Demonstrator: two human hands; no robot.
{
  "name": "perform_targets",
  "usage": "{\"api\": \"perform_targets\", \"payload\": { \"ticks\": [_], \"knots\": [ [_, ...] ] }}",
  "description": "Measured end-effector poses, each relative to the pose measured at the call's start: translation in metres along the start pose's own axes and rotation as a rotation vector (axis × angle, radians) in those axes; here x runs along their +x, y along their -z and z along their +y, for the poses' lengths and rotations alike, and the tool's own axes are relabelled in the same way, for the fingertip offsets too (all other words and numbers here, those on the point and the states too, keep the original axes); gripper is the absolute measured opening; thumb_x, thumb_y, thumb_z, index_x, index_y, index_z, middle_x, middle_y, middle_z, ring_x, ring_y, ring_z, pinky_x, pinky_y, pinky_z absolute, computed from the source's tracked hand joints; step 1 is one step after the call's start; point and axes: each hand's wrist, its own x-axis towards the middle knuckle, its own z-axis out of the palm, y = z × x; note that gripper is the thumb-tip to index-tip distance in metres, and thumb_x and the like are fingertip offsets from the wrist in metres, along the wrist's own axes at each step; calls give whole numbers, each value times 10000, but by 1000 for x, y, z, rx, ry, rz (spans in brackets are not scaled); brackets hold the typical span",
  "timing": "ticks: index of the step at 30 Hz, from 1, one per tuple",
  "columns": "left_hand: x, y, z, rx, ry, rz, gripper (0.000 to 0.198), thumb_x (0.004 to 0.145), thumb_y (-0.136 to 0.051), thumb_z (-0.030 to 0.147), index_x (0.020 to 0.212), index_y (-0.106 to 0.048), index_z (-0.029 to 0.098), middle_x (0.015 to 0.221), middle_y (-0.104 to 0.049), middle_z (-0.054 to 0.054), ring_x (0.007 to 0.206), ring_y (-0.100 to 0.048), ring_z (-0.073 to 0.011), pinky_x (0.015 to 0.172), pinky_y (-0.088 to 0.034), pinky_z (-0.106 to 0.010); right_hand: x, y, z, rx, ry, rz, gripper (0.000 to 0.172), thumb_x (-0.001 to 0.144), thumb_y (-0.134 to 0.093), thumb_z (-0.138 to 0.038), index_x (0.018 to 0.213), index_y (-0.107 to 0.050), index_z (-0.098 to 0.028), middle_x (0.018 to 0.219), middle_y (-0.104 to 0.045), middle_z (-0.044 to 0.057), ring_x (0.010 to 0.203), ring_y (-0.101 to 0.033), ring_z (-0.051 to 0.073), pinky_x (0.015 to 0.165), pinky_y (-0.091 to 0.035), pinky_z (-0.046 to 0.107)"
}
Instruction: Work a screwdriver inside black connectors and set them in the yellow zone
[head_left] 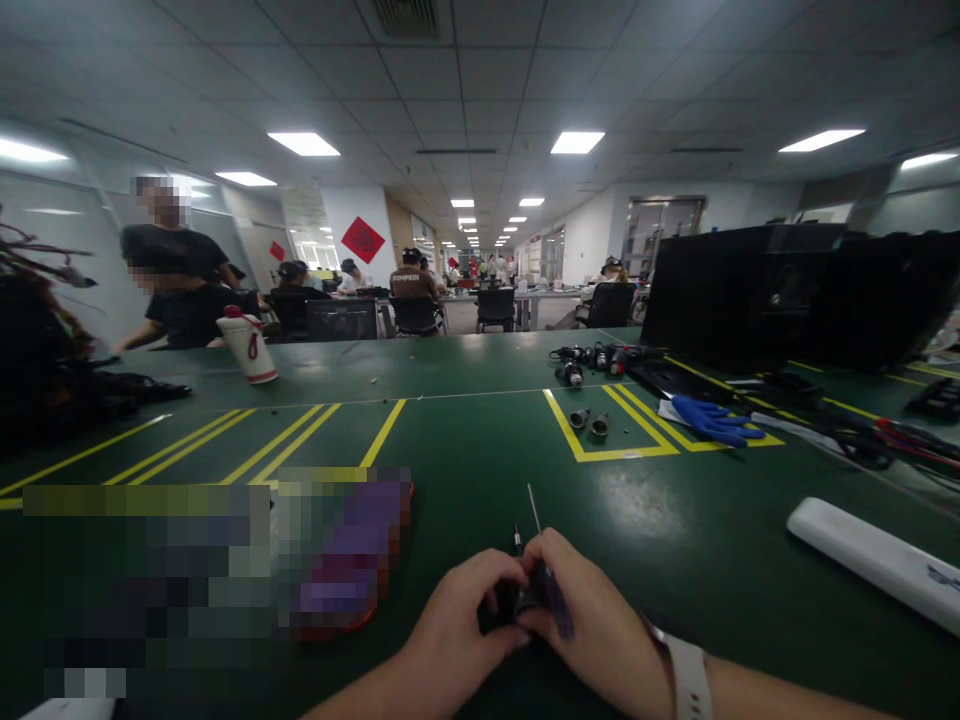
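Both my hands meet low in the middle, over the green table. My left hand (465, 610) is closed, thumb and fingers curled round a small dark round part (529, 600) that is mostly hidden. A thin dark piece with a bright metal tip (517, 541) pokes up just behind the fingers. My right hand (596, 625) is closed on a screwdriver (559, 605) with a dark purple handle. Its slim metal shaft points up and away from me, and the right fingertips also touch the dark part. A white watch band circles my right wrist.
Two metal connector shells (598, 426) stand inside a yellow-taped box, with more connectors (574, 373) behind. Blue gloves (716, 418), cables and black cases (742, 290) lie right, near a white bar (877, 560). Left are a blurred purple item (349, 550), a cup (250, 345) and a person.
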Motion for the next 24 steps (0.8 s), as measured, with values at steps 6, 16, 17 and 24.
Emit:
{"api": "perform_targets", "payload": {
  "ticks": [6, 16, 17, 24],
  "knots": [
    [0, -1, -5, -92, -69, 4, 313, 634, -608, 19, 902, -652, 175, 929, -654, -28, 783, -584, -160, 698, -445, -266, 0, 2, 2, 33, 44, 3, 338, 657, -559, 26, 896, -483, -200, 883, -546, -9, 794, -528, 148, 684, -385, 268],
    [1, 4, -7, 29, -242, 106, 339, 707, -561, -8, 949, -616, 223, 917, -652, -5, 833, -598, -154, 738, -485, -267, 0, 6, 2, 45, 108, 18, 335, 692, -540, 22, 942, -475, -191, 920, -552, 12, 807, -525, 150, 699, -416, 273],
    [0, 4, -7, 54, -262, 112, 345, 707, -561, -13, 950, -613, 226, 920, -654, -3, 845, -601, -154, 747, -489, -268, 0, 6, 2, 52, 108, 13, 332, 698, -541, 17, 949, -477, -191, 924, -558, 14, 812, -529, 151, 702, -421, 274],
    [1, 5, -13, 223, -438, 186, 388, 727, -531, -30, 1002, -601, 235, 1002, -675, -22, 940, -618, -170, 820, -509, -302, 3, 13, 1, 83, 61, -16, 304, 709, -565, -5, 948, -491, -177, 937, -594, 32, 839, -566, 168, 747, -458, 306]
  ]
}}
